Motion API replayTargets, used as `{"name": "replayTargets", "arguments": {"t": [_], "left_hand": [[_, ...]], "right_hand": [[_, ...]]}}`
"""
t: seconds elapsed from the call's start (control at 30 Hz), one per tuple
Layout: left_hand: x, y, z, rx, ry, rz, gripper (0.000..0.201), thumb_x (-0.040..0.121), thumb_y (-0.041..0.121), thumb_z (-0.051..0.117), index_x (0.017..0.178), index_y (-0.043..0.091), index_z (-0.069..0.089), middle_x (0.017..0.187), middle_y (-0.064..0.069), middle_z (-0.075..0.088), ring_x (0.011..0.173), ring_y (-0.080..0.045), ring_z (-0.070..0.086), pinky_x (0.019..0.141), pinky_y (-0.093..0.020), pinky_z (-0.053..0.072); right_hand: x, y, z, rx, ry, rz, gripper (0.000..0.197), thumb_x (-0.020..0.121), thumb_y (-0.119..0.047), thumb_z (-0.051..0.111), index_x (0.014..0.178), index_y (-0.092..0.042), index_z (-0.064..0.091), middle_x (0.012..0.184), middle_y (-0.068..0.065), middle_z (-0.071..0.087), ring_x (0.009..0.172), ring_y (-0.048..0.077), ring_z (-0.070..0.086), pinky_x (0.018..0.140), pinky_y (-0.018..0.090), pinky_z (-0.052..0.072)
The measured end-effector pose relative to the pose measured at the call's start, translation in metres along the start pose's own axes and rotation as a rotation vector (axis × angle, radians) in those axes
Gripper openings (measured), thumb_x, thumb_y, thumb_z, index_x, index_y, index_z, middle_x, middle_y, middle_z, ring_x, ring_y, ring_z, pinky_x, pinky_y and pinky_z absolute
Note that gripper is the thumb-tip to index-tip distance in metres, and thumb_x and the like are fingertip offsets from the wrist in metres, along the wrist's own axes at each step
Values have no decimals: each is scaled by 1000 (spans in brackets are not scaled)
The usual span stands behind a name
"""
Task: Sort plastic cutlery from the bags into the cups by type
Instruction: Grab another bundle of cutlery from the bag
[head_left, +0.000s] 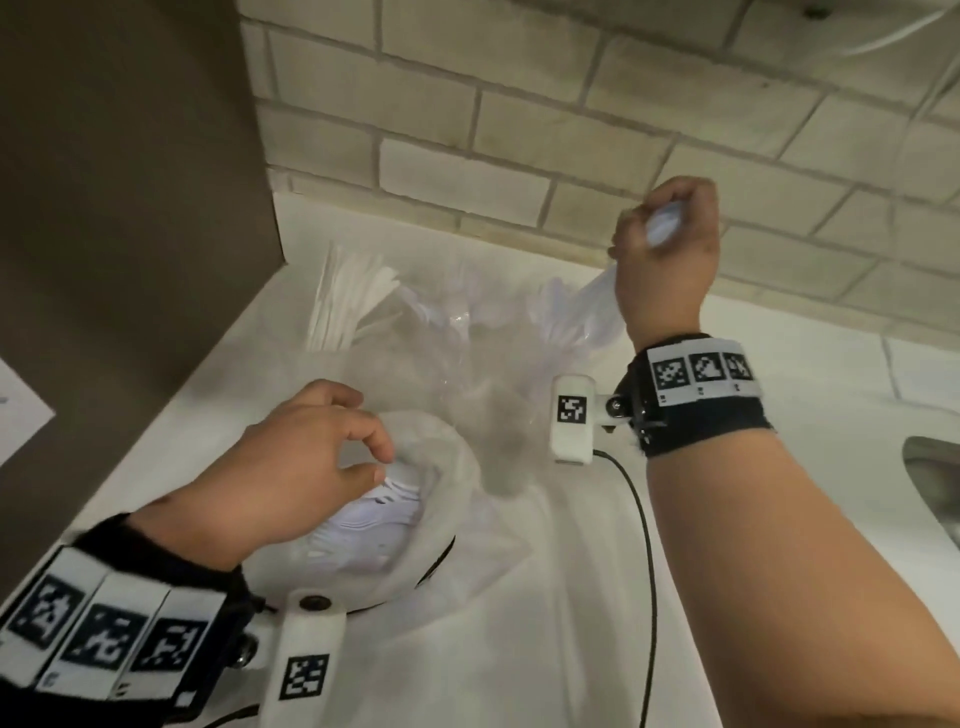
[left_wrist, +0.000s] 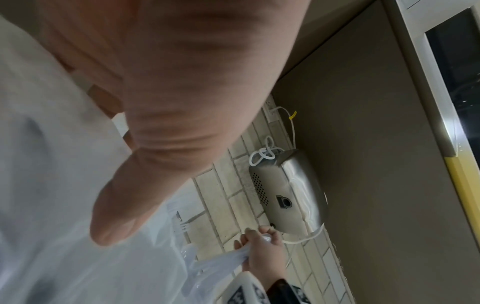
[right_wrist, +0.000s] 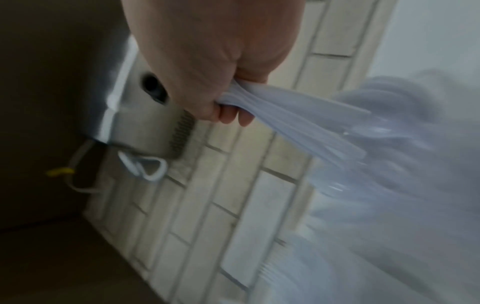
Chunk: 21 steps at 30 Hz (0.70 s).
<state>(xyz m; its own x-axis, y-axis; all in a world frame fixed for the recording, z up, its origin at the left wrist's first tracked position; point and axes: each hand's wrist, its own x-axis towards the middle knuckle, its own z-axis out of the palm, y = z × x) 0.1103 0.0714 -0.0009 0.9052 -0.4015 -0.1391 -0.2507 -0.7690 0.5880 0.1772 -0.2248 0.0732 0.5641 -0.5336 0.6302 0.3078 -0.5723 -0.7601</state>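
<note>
My left hand (head_left: 311, 467) hovers at the mouth of a thin plastic bag (head_left: 467, 561) on the white counter, thumb and forefinger pinching its rim. Several white cutlery pieces (head_left: 374, 514) lie inside that bag. My right hand (head_left: 665, 234) is raised near the wall and grips a bundle of white plastic cutlery (right_wrist: 298, 123) by one end; the other ends trail down into clear plastic (head_left: 571, 322). Their type is blurred. A clear cup (head_left: 348, 306) at the back left holds several flat white pieces. The left wrist view also shows the right hand (left_wrist: 262, 251) gripping the bundle.
A brown cabinet side (head_left: 130, 208) stands at the left and a tiled wall (head_left: 467, 130) behind the counter. A sink edge (head_left: 935, 478) shows at the far right. A metal wall unit (left_wrist: 288, 195) with a white cord hangs above. A black cable (head_left: 644, 519) runs from my right wrist.
</note>
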Motion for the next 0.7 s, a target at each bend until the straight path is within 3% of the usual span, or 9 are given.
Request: {"name": "replayTargets", "arguments": {"t": [0.13, 0.2, 0.27, 0.4, 0.5, 0.63, 0.7], "left_hand": [[-2, 2, 2, -16, -22, -3, 9, 83, 36, 70, 82, 44, 66, 120, 22, 38, 102, 6, 51, 80, -10, 33], [-3, 3, 1, -19, -29, 3, 8, 83, 37, 70, 84, 43, 66, 120, 23, 39, 79, 14, 51, 71, -4, 32], [-2, 3, 0, -30, -30, 7, 6, 83, 39, 69, 85, 43, 66, 119, 23, 40, 71, 17, 49, 69, -4, 32], [-2, 1, 0, -40, -32, 13, 9, 82, 36, 70, 85, 43, 65, 120, 21, 40, 96, 15, 46, 74, -1, 30], [-3, -2, -1, -34, -40, 5, 14, 84, 31, 70, 85, 44, 65, 122, 22, 39, 101, 9, 47, 76, -2, 31], [-6, -9, -8, -3, -41, -24, 18, 88, 27, 65, 85, 44, 67, 133, 18, 36, 109, 1, 45, 82, -11, 34], [-7, -11, -11, 29, -51, -45, 18, 89, 28, 63, 86, 45, 68, 140, 13, 34, 110, 0, 45, 88, -16, 35]], "right_hand": [[-18, 38, 18, -92, -111, 169, 18, 79, -16, 60, 84, -28, 48, 82, -7, 59, 76, 21, 61, 75, 36, 53], [-28, 52, 20, -251, -203, 154, 14, 82, -18, 65, 88, -18, 53, 93, -1, 58, 88, 18, 55, 80, 25, 43], [-36, 61, 21, -436, -285, 90, 19, 83, -25, 67, 94, -11, 60, 108, 6, 56, 107, 26, 49, 85, 18, 31], [-44, 62, 23, -616, -399, 64, 49, 82, -44, 68, 114, -9, 60, 124, 9, 51, 123, 29, 40, 100, 34, 31], [-41, 53, 18, -528, -363, 40, 58, 76, -42, 75, 120, -8, 58, 128, 9, 49, 124, 27, 40, 101, 25, 28], [-42, 30, 11, -496, -281, -149, 38, 81, -28, 70, 113, -8, 62, 121, 12, 54, 119, 31, 45, 95, 17, 26], [-54, 8, 14, -432, -302, -180, 25, 83, -23, 67, 105, -11, 66, 113, 7, 57, 110, 27, 50, 87, 14, 30]]}}
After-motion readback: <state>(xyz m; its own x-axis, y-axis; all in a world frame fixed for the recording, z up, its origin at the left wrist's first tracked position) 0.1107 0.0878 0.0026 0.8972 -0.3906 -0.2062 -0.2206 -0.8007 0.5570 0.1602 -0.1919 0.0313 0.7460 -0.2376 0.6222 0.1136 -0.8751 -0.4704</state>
